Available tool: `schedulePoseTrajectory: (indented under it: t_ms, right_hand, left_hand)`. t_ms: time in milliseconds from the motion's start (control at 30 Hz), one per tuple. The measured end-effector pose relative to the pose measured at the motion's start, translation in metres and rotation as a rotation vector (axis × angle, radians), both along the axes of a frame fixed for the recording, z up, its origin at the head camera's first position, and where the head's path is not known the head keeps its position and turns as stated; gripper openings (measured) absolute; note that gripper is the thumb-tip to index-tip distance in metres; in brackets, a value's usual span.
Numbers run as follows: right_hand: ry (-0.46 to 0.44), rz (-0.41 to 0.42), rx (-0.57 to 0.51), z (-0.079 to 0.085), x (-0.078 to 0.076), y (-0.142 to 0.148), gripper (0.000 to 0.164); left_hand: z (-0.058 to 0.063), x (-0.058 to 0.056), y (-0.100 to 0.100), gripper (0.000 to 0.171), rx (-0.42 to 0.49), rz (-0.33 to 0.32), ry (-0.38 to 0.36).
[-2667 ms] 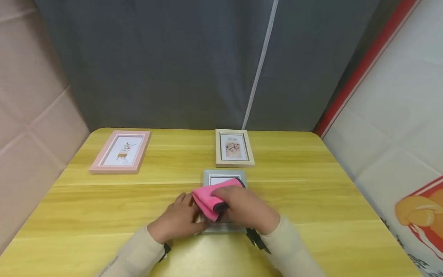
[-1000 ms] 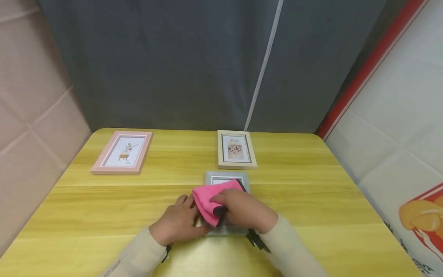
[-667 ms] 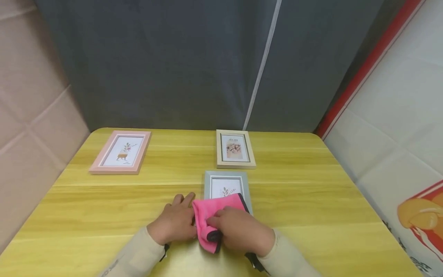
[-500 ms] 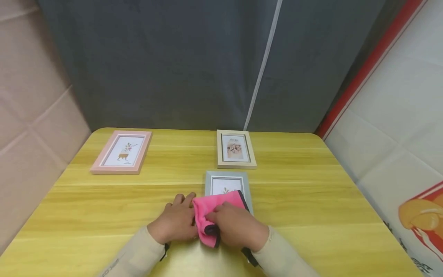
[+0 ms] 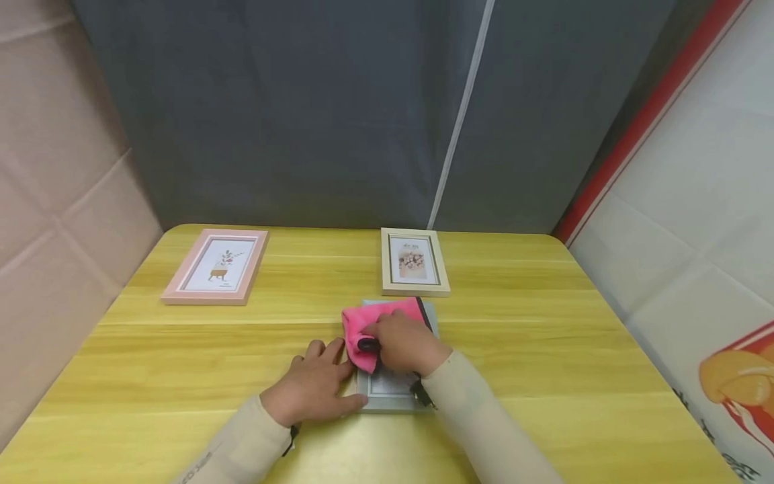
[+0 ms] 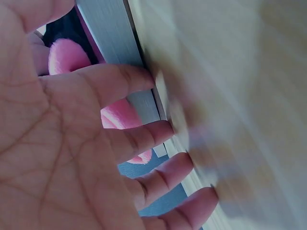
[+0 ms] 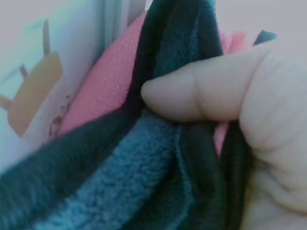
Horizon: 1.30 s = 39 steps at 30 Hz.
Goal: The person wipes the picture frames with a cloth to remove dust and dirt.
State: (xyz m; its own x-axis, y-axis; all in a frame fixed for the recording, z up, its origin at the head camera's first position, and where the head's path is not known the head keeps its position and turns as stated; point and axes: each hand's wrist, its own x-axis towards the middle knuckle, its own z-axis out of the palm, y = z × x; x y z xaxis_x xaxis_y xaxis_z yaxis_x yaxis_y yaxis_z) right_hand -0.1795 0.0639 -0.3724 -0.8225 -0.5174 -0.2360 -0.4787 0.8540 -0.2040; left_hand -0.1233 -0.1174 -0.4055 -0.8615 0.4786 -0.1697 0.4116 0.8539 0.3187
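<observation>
A grey picture frame (image 5: 399, 405) lies flat on the wooden table, its picture partly covered. My right hand (image 5: 406, 341) grips a folded pink cleaning cloth (image 5: 387, 310) with dark edging, laid over the upper part of that frame. In the right wrist view my thumb (image 7: 192, 91) presses into the cloth's dark folds, close beside the printed picture (image 7: 36, 91). My left hand (image 5: 314, 388) lies at the frame's left side with fingers spread. In the left wrist view its fingertips reach the table along the frame's silver edge (image 6: 112, 36).
A pink picture frame (image 5: 175, 282) lies at the table's back left. Just behind the grey frame is a cream picture frame (image 5: 444, 279). A dark grey curtain (image 5: 290, 114) hangs behind the table (image 5: 544, 376), with light wall panels at both sides.
My right hand has moved the cloth down to the frame's near end and then back up to its far end, uncovering the lower part. The left hand stays nearly in place.
</observation>
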Motion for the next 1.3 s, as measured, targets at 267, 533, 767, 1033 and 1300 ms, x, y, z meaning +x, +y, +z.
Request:
schedulePoseTrajectory:
  t_ms: [267, 533, 767, 1033, 1300]
  right_hand:
    - [-0.015, -0.09, 0.056, -0.003, -0.011, -0.005, 0.05]
    - [-0.043, -0.091, 0.007, -0.002, -0.011, -0.002, 0.055]
    - [-0.012, 0.104, -0.123, 0.012, 0.009, 0.019, 0.038]
    - [-0.049, 0.302, -0.126, 0.02, 0.057, 0.032, 0.042]
    - [0.019, 0.252, -0.081, 0.006, 0.061, 0.022, 0.033]
  left_hand:
    - [0.001, 0.001, 0.001, 0.074, -0.021, 0.009, -0.026]
    - [-0.001, 0.002, 0.0, 0.076, -0.027, 0.022, -0.007]
    - [-0.004, 0.003, 0.002, 0.079, -0.024, 0.016, 0.023]
    - [-0.003, 0.004, 0.003, 0.058, -0.021, 0.051, -0.016]
    - [-0.001, 0.005, 0.004, 0.054, -0.021, 0.044, -0.012]
